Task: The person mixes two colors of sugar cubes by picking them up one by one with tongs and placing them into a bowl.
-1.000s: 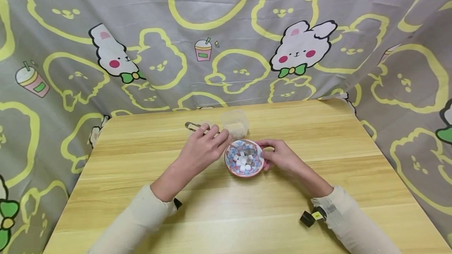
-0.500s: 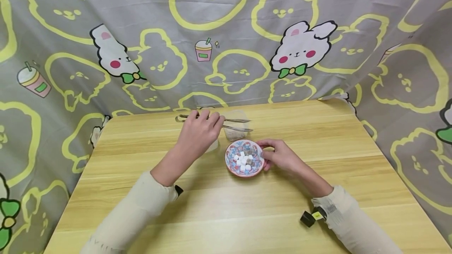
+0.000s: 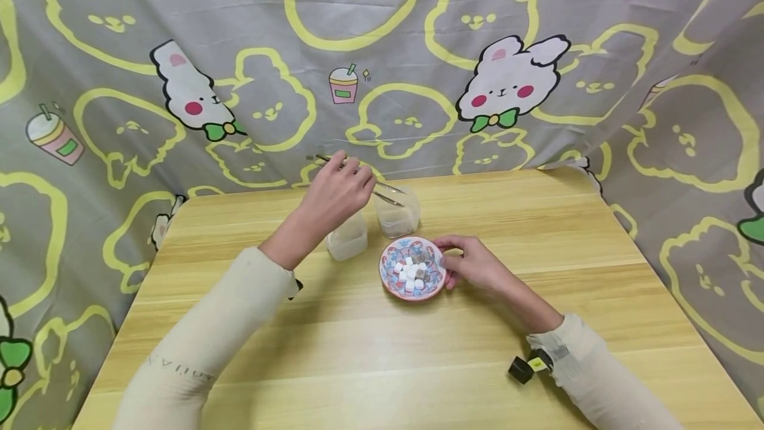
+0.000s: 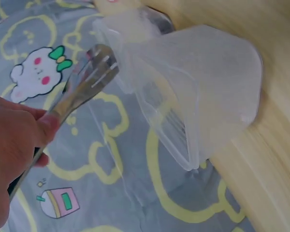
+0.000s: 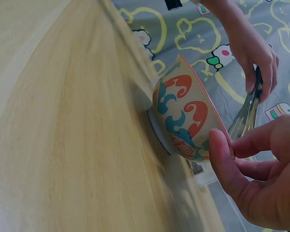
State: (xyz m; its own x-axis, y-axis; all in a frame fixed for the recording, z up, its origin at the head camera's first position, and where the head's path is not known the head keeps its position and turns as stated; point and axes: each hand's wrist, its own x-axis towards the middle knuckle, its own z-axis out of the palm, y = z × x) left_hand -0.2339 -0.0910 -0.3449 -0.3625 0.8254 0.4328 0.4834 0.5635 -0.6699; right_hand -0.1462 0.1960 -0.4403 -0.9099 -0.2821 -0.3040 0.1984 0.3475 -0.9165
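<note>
A person with pale sleeves, the left one (image 3: 221, 330) and the right one (image 3: 597, 377), reaches both arms forward over a wood-grain tabletop (image 3: 418, 363). The left hand (image 3: 339, 186) is raised, palm down, near the far edge, with its fingers curled around one pair of metal tongs (image 4: 89, 87). The tongs slant down to the right, their tips slightly apart, above the right-hand container. The right hand (image 3: 471, 264) reaches in from the right, thumb and fingers pinching the rim of one round bowl (image 5: 186, 113), which is patterned in red and blue and stands upright near the middle of the tabletop.

Inside the bowl sit several white cubes (image 3: 410, 273) and at least two grey-brown cubes (image 3: 422, 275); they overlap, so an exact count is uncertain. Just beyond the bowl stand two translucent plastic containers side by side, a left-hand container (image 3: 347, 242) and a right-hand container (image 3: 398, 216).

Half a second ago the left hand was lower and covered most of the left-hand container; it has since lifted, and that container now shows clearly. The right hand and bowl have stayed in place.
</note>
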